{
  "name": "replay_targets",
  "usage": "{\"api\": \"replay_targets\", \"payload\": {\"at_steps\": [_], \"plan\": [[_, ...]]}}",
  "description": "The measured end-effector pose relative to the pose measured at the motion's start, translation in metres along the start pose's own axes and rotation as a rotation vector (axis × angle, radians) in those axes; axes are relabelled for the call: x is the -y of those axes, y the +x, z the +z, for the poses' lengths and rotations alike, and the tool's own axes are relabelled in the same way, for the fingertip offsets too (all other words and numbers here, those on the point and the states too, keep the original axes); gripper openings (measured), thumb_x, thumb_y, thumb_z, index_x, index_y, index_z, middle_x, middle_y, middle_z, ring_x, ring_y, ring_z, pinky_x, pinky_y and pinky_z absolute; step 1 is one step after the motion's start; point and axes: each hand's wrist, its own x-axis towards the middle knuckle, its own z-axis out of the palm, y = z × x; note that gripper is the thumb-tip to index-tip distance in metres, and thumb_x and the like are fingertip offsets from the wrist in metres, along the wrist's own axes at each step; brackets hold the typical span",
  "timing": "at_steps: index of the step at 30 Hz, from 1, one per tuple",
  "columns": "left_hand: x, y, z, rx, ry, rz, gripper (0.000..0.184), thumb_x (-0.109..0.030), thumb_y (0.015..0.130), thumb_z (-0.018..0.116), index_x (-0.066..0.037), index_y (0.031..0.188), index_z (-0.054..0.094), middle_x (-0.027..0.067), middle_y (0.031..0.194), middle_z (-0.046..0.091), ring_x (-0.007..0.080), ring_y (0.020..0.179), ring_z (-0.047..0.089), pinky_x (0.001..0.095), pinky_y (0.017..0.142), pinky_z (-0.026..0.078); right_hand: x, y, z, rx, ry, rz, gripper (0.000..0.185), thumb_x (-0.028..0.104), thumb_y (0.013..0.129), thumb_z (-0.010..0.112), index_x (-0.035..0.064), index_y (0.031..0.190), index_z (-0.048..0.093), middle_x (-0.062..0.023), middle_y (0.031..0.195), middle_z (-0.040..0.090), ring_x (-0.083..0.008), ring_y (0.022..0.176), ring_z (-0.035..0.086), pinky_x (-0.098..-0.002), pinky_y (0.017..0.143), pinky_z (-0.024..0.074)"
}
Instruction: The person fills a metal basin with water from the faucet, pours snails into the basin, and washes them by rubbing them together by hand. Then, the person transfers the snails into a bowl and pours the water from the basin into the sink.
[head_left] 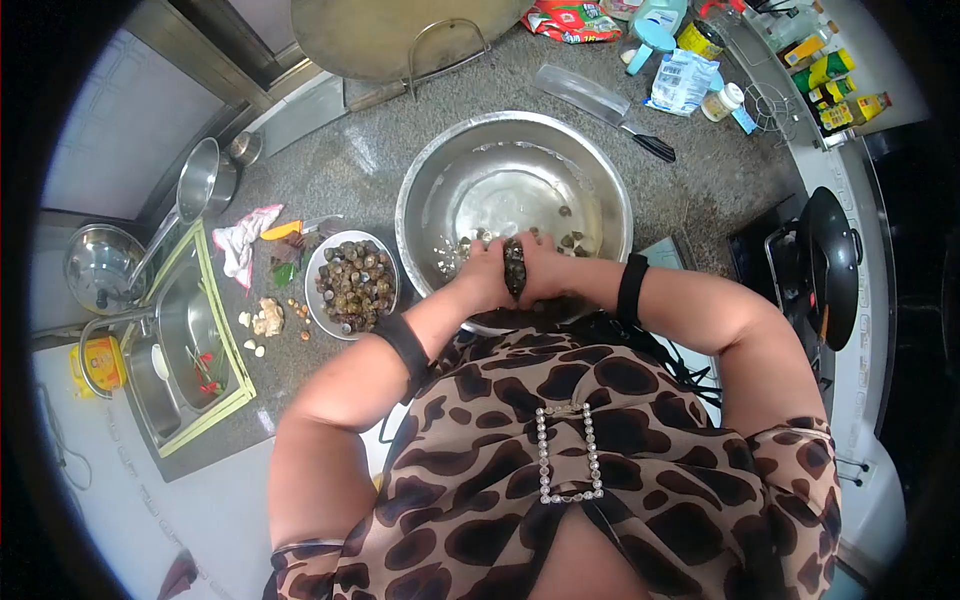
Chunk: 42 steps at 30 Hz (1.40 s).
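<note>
A wide metal basin [414, 215] of shallow water stands in front of me. Both my hands are inside it, side by side near its front wall. Dark snails [515, 265] show in the gap between my left hand [487, 272] and my right hand [543, 268], whose fingers curl around them. Fingertips on both sides are partly hidden. A few loose snails [570, 241] lie in the water beyond my right hand, with pale bits near my left fingers. To the left, a white bowl [392, 262] is filled with snails.
A cleaver [590, 98] lies behind the basin, near bags and bottles. Ginger [268, 317], garlic and an orange-handled knife [285, 230] lie left of the bowl. Farther left, a sink [175, 350] holds red and green chillies. A black wok [828, 265] stands at the right.
</note>
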Motion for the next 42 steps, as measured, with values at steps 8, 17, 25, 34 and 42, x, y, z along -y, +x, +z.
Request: {"api": "replay_targets", "payload": {"at_steps": [8,17,25,34,42], "plan": [[-0.003,0.0,0.004,0.005,-1.187,-0.268,0.052,-0.007,0.068,0.062,-0.003,0.117,0.046,0.0106,0.088,0.06,0.0253,0.068,0.06,0.0328,0.056,0.051,-0.016,0.026,0.01,-0.026,0.612,-0.048,0.094,0.007,0.051,0.077,0.007,0.129,0.025,-0.0229,0.108,0.045,-0.0289,0.08,0.058,-0.0328,0.059,0.0512],[0.009,0.024,-0.004,-0.029,-2.299,-0.035,0.032,-0.036,0.087,0.044,-0.012,0.107,0.051,0.0111,0.105,0.054,0.0323,0.099,0.051,0.0481,0.091,0.04,0.055,-0.023,-0.001,-0.666,0.356,-0.415,0.048,0.014,0.07,0.062,0.0116,0.115,0.048,-0.0207,0.118,0.045,-0.0379,0.1,0.051,-0.0398,0.086,0.0437],[-0.016,-0.012,-0.022,-0.102,-2.418,0.024,0.03,-0.035,0.089,0.04,-0.014,0.101,0.057,0.0058,0.103,0.059,0.0262,0.1,0.054,0.0437,0.09,0.042,0.063,-0.069,-0.027,-0.621,0.105,-0.672,0.035,0.002,0.077,0.051,0.0107,0.111,0.054,-0.0164,0.118,0.048,-0.033,0.106,0.051,-0.0373,0.09,0.0417],[-0.006,0.004,-0.008,-0.023,-2.368,0.181,0.038,-0.04,0.088,0.036,-0.013,0.11,0.053,0.0093,0.121,0.049,0.0292,0.115,0.045,0.0454,0.097,0.037,0.054,-0.042,-0.016,-0.963,0.079,-0.772,0.03,0.015,0.077,0.058,0.0106,0.106,0.06,-0.0128,0.115,0.053,-0.0321,0.103,0.052,-0.0397,0.087,0.042],[-0.008,-0.002,0.007,0.087,-2.422,0.504,0.032,-0.038,0.09,0.038,-0.014,0.108,0.051,0.0086,0.112,0.052,0.0263,0.108,0.049,0.0399,0.092,0.041,0.062,-0.017,0.019,-1.165,0.16,-0.736,0.023,0.018,0.077,0.056,0.0117,0.098,0.061,-0.0086,0.109,0.056,-0.0301,0.104,0.05,-0.0426,0.088,0.0377]]}}
